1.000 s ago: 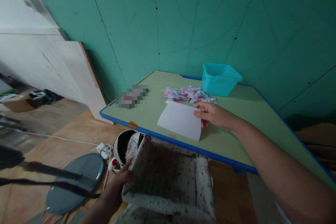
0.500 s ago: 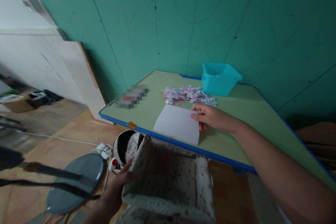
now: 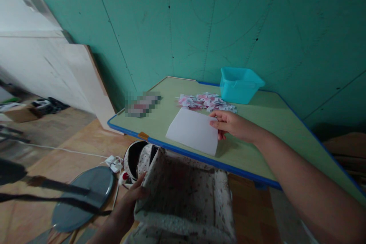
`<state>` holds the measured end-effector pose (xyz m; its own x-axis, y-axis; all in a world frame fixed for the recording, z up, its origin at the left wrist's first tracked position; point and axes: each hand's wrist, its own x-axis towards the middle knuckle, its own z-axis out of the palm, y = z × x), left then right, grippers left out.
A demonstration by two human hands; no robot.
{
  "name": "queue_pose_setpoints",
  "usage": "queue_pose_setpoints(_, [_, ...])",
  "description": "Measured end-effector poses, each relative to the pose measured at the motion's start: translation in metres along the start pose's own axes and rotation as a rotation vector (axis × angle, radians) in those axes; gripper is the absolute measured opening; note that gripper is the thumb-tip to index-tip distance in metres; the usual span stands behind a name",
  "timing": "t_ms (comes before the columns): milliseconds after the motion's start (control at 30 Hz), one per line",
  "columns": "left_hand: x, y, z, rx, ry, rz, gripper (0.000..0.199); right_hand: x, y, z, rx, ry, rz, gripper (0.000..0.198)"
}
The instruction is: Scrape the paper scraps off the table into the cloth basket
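A sheet of white paper (image 3: 192, 131) is pinched at its right edge by my right hand (image 3: 222, 125), thumb on top. The sheet slants over the front part of the table, its far edge close to a heap of small paper scraps (image 3: 203, 101), white and pink. Below the table edge, my left hand (image 3: 137, 194) grips the left rim of a spotted fabric bin (image 3: 220, 198). The bin's open mouth faces up, and its inside is dark. Some of the left fingers are hidden behind the bin wall.
On the pale green table (image 3: 257, 129) with blue edging stands a turquoise plastic basket (image 3: 240, 85). A blurred flat item (image 3: 143, 105) lies at the table's left. A grey round stool (image 3: 85, 198), a power strip (image 3: 114, 164) and a spotted bag (image 3: 137, 160) are on the floor side.
The paper's far edge has risen slightly toward the scraps, and my right hand has lifted a little with it. My left hand keeps its grip on the bin.
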<state>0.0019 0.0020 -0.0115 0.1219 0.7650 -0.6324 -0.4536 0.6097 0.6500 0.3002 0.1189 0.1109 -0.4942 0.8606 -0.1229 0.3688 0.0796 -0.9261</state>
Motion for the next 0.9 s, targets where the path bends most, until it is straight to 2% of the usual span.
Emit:
queue_pose_setpoints(233, [0.0,-0.004,-0.001,0.065,0.028,0.029,0.074,0.001,0.003,0.001,0.01,0.011,0.032,0.019])
queue_pose_setpoints(433, [-0.003,-0.003,0.003,0.068,0.029,0.029,0.068,0.003,0.004,-0.004,0.134,0.109,0.015,0.021])
queue_pose_setpoints(533, [-0.004,-0.002,0.004,0.056,0.011,0.022,0.069,0.006,0.002,-0.009,0.276,0.296,-0.037,0.022])
queue_pose_setpoints(700, [0.001,-0.006,0.0,0.014,0.035,0.01,0.067,0.008,0.003,-0.031,0.395,0.81,-0.192,0.02])
queue_pose_setpoints(800, [0.012,-0.015,-0.008,-0.01,0.044,-0.03,0.066,0.007,0.01,-0.051,0.308,0.985,-0.216,0.025])
queue_pose_setpoints(900, [0.03,-0.025,-0.021,0.017,0.078,-0.095,0.071,0.005,0.018,-0.064,0.214,1.09,-0.203,0.029])
